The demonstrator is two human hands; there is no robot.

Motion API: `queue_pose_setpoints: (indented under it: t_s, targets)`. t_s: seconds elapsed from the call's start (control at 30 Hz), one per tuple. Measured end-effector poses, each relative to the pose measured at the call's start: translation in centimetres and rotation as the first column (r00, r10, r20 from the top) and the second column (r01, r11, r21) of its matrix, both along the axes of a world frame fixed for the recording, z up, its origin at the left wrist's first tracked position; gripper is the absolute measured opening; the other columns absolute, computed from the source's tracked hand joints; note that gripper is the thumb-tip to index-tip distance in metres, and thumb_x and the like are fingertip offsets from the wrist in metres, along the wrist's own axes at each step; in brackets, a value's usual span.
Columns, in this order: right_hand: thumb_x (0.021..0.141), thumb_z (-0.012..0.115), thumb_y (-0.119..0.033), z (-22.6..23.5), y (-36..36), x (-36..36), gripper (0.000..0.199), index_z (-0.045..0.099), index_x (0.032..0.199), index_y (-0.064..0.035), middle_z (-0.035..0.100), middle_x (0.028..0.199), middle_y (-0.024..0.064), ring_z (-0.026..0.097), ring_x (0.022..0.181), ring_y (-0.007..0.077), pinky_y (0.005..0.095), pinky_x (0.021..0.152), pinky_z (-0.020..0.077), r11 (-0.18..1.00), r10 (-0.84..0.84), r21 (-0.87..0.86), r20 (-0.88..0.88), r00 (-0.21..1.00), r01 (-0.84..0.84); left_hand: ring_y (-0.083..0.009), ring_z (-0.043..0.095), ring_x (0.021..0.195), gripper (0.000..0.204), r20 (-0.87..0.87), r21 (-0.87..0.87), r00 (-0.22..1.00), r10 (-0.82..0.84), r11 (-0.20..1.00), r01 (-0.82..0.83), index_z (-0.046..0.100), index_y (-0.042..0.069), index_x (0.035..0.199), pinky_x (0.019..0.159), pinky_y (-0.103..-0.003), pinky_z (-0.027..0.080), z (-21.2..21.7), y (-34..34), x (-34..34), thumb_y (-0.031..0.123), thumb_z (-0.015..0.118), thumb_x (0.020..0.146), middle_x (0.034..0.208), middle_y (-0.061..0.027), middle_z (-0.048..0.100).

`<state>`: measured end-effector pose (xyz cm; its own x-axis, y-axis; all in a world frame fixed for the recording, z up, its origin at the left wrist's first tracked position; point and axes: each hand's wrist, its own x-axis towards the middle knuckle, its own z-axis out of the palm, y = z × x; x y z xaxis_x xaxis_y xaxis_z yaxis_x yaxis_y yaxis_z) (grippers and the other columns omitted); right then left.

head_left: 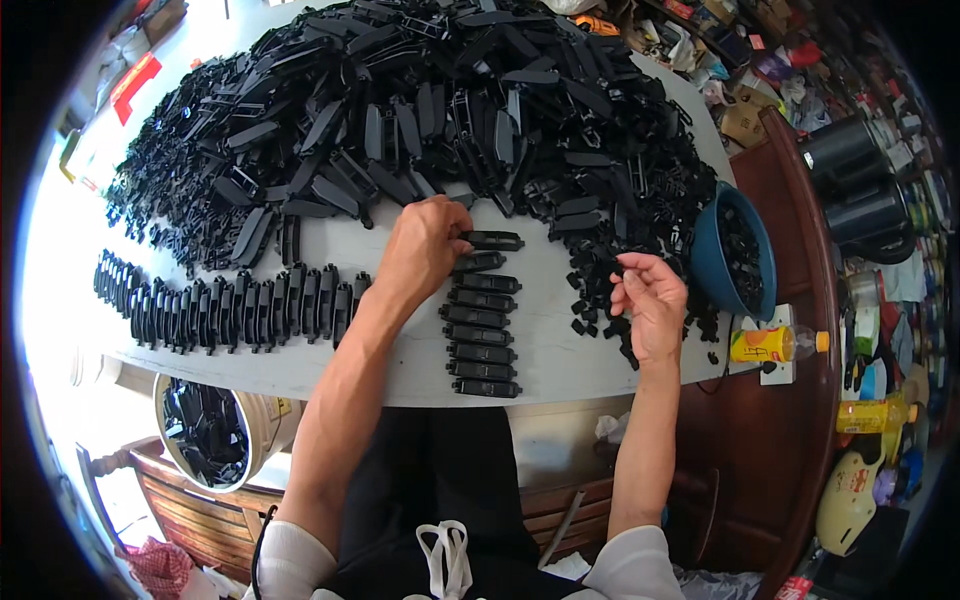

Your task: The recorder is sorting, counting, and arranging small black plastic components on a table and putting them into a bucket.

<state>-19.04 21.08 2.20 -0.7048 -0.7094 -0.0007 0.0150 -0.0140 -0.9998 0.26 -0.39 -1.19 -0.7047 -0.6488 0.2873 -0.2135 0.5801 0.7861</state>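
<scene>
My left hand [428,243] is closed at the far end of a column of long black plastic pieces [484,333], thumb and fingertips on the left end of a long black plastic piece [495,240]. That piece lies crosswise, like the others stacked toward the table's near edge. My right hand [652,302] is raised over a scatter of small black plastic parts [592,290], its thumb and fingers curled together in a pinch. Whatever is between those fingertips is too small to make out against the dark parts.
A big heap of black plastic pieces [400,120] covers the table's far side. To the left runs a row of upright black pieces [240,310]. A blue bowl [708,250] of small parts and a yellow-labelled bottle [765,345] stand right; a white bucket [265,440] sits below left.
</scene>
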Motion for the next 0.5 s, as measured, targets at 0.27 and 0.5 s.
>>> queue_pose_setpoints:
  t_s: [0.27,0.5]
  targets:
    - [0.093,0.055,-0.008,0.5,7.6,-5.3,0.014,0.067,0.097,-0.0044,0.058,0.067,-0.0003,0.047,0.049,0.0033,0.0178,0.042,0.0377,0.889,-0.329,0.208,-0.329,0.885,0.408,-0.0332,0.061,0.074,0.024,-0.010,0.030,0.999,-0.031,0.999,0.032,0.062,-0.003,0.081,0.065,-0.039,0.047,1.2,0.5,-1.2,-0.006,0.073,0.060,0.078,-0.0162,0.060]
    - [0.087,0.062,-0.006,5.7,11.4,-5.4,0.010,0.066,0.095,-0.0010,0.060,0.073,0.0013,0.054,0.057,0.0068,0.0203,0.049,0.0428,0.893,-0.445,-0.053,-0.263,0.856,0.448,-0.0236,0.059,0.066,0.026,-0.036,0.012,0.999,0.029,1.000,-0.029,0.061,-0.002,0.082,0.062,-0.032,0.046,-0.7,-0.1,-0.1,-0.012,0.070,0.059,0.073,-0.0127,0.058]
